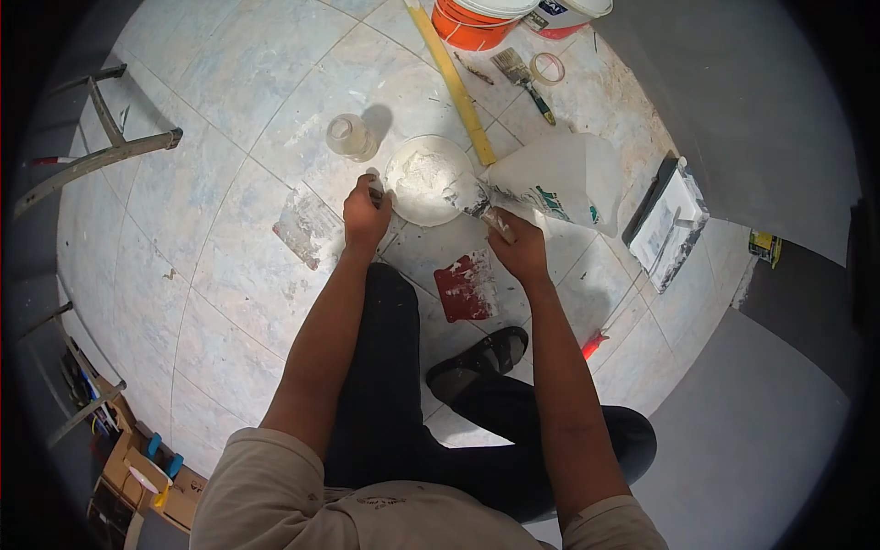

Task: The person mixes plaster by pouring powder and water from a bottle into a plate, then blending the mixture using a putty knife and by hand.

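A round white bowl of thick white paste sits on the tiled floor. My right hand is closed around the handle of a paste-smeared putty knife, whose blade reaches over the bowl's right side. At the left rim is my left hand, fingers curled by a small dark piece with a pale tip; what it grips is not clear. A paste-covered flat scraper lies left of that hand. Between my forearms lies a red plastic spreader, streaked with white. A clear jar stands beyond the bowl.
Right of the bowl lies a whitish bag with green print. Beyond are a yellow strip, a paintbrush, a tape roll and an orange bucket. A paint tray leans at right; a ladder stands left.
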{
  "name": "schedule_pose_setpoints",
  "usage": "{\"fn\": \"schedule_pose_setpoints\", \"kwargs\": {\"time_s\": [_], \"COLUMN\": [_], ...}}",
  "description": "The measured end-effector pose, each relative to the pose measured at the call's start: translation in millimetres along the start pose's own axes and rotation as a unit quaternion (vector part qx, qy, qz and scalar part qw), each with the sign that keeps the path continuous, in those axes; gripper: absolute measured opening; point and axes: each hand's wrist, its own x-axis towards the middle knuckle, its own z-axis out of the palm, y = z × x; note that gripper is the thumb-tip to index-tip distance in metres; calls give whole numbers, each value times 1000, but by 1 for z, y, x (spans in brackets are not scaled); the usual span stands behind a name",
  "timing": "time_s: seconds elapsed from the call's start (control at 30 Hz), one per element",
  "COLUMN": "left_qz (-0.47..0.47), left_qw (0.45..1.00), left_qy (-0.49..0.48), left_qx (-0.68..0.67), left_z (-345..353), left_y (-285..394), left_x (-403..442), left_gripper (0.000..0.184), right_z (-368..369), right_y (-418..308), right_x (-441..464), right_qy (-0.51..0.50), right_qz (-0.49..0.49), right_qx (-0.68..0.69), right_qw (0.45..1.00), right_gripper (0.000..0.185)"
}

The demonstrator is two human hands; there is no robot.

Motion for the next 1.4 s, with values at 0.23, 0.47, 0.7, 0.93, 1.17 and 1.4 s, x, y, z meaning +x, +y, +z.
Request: {"fn": "schedule_pose_setpoints", "kwargs": {"time_s": [0.23,0.47,0.7,0.93,1.17,1.4], "left_qz": [57,56,34,44,92,138], "left_qw": [998,995,997,998,995,990], "left_qy": [6,24,6,-1,-4,-8], "left_qx": [-26,-78,-64,-43,-32,-9], "left_z": [8,11,4,-1,-2,-3], "left_y": [1,-8,-12,-15,-21,-21], "left_x": [-6,3,14,19,26,29], "left_gripper": [50,52,52,53,52,50], "right_z": [6,14,18,12,-1,-2], "right_y": [12,26,42,29,21,17], "right_x": [11,20,35,46,54,61], "right_qy": [-18,-54,-84,-117,-143,-178], "right_qz": [15,57,28,39,9,-14], "right_qx": [-16,56,64,64,57,16], "right_qw": [1000,995,994,990,988,984], "right_gripper": [46,43,45,46,46,46]}}
